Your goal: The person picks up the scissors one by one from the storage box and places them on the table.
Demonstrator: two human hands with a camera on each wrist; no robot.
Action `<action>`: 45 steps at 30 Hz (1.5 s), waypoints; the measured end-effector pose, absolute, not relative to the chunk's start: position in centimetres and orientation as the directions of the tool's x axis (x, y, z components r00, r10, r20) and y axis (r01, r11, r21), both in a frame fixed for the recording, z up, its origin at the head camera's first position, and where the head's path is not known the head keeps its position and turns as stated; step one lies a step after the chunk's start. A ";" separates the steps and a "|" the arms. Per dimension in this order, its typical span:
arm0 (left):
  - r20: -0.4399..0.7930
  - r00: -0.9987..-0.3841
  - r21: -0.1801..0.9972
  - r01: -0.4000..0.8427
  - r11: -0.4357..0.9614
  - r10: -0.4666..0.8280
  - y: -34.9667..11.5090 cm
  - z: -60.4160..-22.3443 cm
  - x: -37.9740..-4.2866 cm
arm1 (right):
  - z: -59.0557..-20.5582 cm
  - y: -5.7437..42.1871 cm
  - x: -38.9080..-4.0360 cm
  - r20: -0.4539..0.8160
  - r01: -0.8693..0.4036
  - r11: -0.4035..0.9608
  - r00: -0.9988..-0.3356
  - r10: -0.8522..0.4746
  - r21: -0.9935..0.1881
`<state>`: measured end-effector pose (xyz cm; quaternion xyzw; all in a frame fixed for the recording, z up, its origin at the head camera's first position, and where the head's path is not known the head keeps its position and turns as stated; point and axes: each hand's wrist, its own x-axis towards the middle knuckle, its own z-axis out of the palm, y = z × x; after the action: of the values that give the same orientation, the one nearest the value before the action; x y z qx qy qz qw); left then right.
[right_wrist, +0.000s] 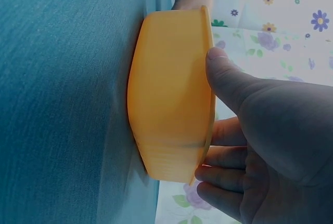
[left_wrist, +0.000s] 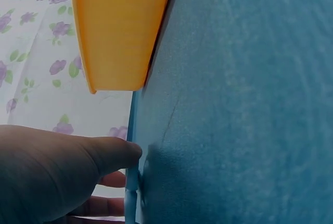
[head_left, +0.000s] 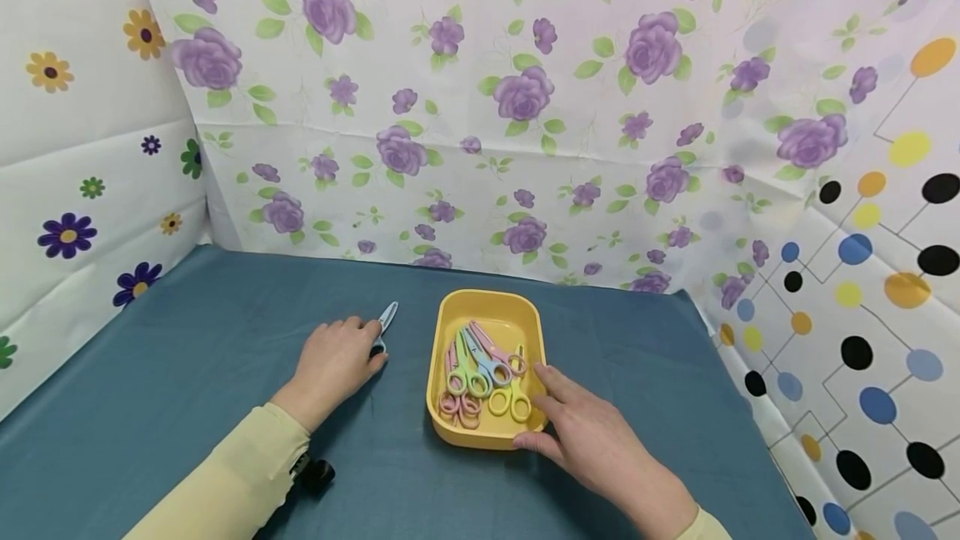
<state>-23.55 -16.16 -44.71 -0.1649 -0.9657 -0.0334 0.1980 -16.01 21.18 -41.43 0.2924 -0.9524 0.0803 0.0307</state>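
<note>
A flowered cloth (head_left: 465, 98) is hung behind a worktop (head_left: 187, 348) covered in dark blue fabric. A yellow tray (head_left: 483, 442) is touched at its near right corner by the right hand (head_left: 596, 432), whose fingers are spread loosely along the rim. Beyond these fingers, inside the tray, pink, green, blue and yellow scissors (head_left: 467, 361) are piled. A light blue pair (head_left: 388, 315) is partly covered by the left hand (head_left: 337, 365), its blades pointing past the fingertips; whether it is gripped by these fingers cannot be told.
</note>
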 end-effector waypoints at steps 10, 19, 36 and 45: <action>0.365 -0.877 -0.057 0.313 0.948 0.311 -16.0 -45.1 -23.4 | -41.4 21.1 -16.1 0.097 -0.556 0.818 -0.831 -0.548 -0.149; 0.308 -0.903 -0.060 0.295 0.954 0.299 -15.7 -44.5 -22.2 | -41.5 21.2 -16.0 0.095 -0.553 0.820 -0.833 -0.545 -0.146; 0.052 -0.931 0.035 0.363 0.931 0.361 -15.8 -44.4 -20.3 | -41.4 21.2 -16.1 0.116 -0.578 0.805 -0.816 -0.567 -0.133; 0.035 -0.935 0.025 0.353 0.935 0.352 -15.9 -44.6 -20.3 | -41.4 21.3 -16.1 0.116 -0.573 0.808 -0.819 -0.561 -0.139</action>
<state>-20.27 -15.89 -44.58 -0.1793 -0.9835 -0.0156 0.0149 -16.07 21.26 -41.39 0.2985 -0.9501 0.0839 0.0348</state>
